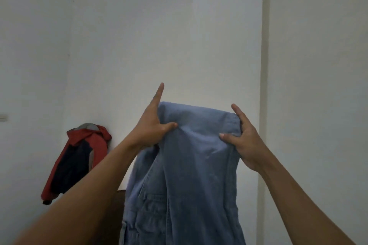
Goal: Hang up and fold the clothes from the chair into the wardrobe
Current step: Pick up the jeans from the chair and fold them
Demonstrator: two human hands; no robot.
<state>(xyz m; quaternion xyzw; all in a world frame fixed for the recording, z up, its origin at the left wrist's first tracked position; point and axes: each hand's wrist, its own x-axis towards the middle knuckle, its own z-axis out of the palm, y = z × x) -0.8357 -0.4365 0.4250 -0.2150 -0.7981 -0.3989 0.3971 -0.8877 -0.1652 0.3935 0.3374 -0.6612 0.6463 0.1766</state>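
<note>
In the head view we hold the folded blue jeans up at centre before the white wall, left hand and right hand each pinching a top corner, thumb in front, forefinger straight. Such light pinches on heavy denim could slip, we judge, spilling the fold open.

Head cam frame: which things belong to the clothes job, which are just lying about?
In the job: blue jeans, held up at the top edge; left hand and right hand, each pinching the denim.
Lying about: red and navy jacket hanging at the wall; wall switch; dark brown furniture edge behind the jeans, possibly the chair.
</note>
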